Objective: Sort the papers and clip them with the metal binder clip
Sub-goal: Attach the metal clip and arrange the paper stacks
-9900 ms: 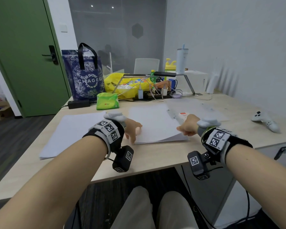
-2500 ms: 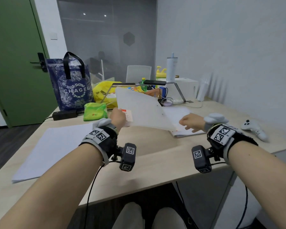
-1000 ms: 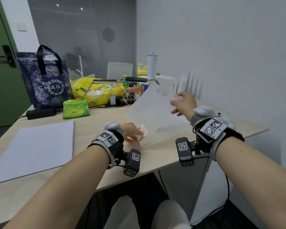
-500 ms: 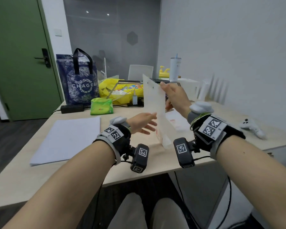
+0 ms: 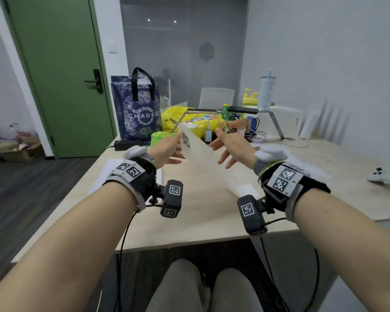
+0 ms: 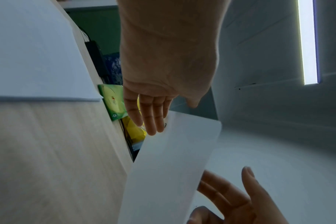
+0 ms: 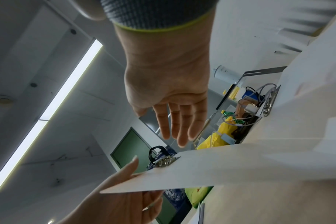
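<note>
A stack of white papers (image 5: 209, 163) stands on edge on the table, leaning back and to the left. A small metal binder clip (image 5: 186, 140) sits at its top far corner, also visible in the wrist views as the clip (image 7: 164, 161) and the clip (image 6: 165, 125). My left hand (image 5: 178, 149) lies with straight fingers against the stack's left face near the clip. On the other side, my right hand (image 5: 218, 152) is spread flat by the right face. Neither hand curls round the papers (image 6: 173, 166).
A second white paper stack (image 6: 38, 53) lies flat on the wooden table (image 5: 200, 221) at the left. Behind are a green pack (image 5: 160, 138), a blue tote bag (image 5: 140, 111), a yellow bag and cables. A white game controller (image 5: 387, 179) lies far right.
Half a second ago my right hand gripped the top of the upright stack. It has let go, the stack now leans, and both hands flank it with straight fingers.
</note>
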Demonstrator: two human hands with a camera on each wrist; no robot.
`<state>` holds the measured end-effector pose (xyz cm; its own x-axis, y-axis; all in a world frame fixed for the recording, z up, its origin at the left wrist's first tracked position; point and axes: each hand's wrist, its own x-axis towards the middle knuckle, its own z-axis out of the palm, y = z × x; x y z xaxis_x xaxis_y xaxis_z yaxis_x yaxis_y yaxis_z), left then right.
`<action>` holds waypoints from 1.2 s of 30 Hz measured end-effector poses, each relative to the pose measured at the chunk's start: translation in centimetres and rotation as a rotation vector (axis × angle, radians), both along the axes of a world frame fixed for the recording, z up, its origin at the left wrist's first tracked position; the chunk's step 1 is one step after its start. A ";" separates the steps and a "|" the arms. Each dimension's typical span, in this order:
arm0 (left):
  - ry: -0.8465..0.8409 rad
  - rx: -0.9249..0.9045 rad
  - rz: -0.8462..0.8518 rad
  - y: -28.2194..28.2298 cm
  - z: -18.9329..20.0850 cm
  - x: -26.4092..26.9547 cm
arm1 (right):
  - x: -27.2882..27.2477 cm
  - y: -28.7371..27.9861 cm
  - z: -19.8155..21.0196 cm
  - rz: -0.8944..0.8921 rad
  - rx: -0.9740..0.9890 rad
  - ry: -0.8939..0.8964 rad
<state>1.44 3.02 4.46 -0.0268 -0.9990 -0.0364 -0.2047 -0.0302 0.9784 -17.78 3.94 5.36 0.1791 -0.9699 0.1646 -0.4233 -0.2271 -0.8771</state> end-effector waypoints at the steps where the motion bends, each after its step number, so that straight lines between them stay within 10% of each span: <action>1: -0.033 0.005 -0.003 0.1 -0.3 0.4 | 0.2 -0.2 -0.2 0.006 0.000 0.014; 36: -0.803 0.413 0.148 -0.5 -5.7 9.4 | 3.5 -4.7 -7.0 0.278 0.241 1.104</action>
